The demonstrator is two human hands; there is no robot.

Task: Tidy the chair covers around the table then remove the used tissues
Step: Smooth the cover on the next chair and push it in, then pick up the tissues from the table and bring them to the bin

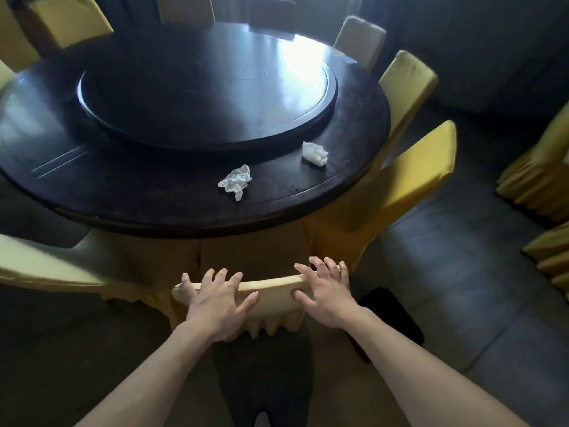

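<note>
Directly below me stands a chair in a yellow chair cover (274,288), pushed in against the round dark table (123,192). My left hand (215,303) lies on the left part of the cover's top edge, fingers spread over it and thumb on the near side. My right hand (326,294) rests on the right part the same way. Two crumpled white tissues lie on the table's near side: one tissue (235,181) near the edge, the other tissue (314,153) further right, beside the turntable (209,87).
More yellow-covered chairs ring the table: one at the right (415,180), another behind it (406,84), one at the near left (46,266), several at the far side. Other covered chairs (535,177) stand apart at the right. Grey tiled floor lies between.
</note>
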